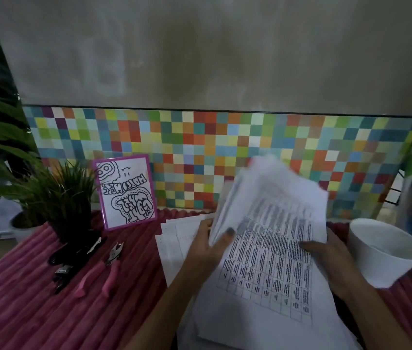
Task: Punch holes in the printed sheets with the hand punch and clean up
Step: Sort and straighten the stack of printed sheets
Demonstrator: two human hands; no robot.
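Over the pink ribbed cloth [23, 311], the left hand [207, 251] and right hand [331, 258] pinch the raised printed sheets [270, 261] at their side edges. The hand punch [106, 266] lies left of them, handles toward the person, nearer the left hand

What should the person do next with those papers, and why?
Probably lay the printed sheets flat, freeing the left hand for the pink hand punch: it and the right hand both hold paper, and the punch lies untouched on the cloth.

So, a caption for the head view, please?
Left hand and right hand hold printed sheets; pink hand punch lies aside.
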